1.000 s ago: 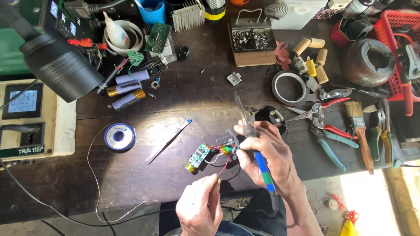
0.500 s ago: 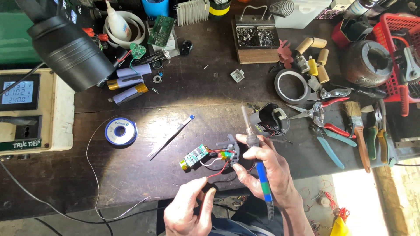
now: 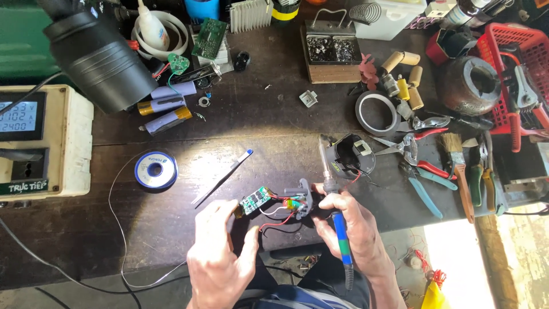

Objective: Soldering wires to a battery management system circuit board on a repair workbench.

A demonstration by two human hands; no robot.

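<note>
My right hand (image 3: 346,226) grips a soldering iron (image 3: 334,209) with a blue handle, tip pointing away from me toward a black plastic housing (image 3: 354,154). Its fingers also touch a small grey part (image 3: 303,200) with red, black and white wires. My left hand (image 3: 220,254) rests at the table's near edge, fingers touching the end of a small green circuit board (image 3: 255,201) joined to those wires. Tweezers (image 3: 220,178) with a blue tip lie just beyond my left hand. A spool of solder wire (image 3: 155,170) sits to the left, its strand trailing toward me.
A black lamp head (image 3: 100,57) hangs at upper left above battery cells (image 3: 166,113). A beige meter box (image 3: 43,140) stands at the left edge. Pliers, cutters and a brush (image 3: 457,166) lie at right, with a tape roll (image 3: 377,111), a red basket (image 3: 520,68) and a wooden box (image 3: 331,54).
My left hand has moved up from below the table edge to the green board. The view has shifted a little; my right hand still holds the iron by the grey part.
</note>
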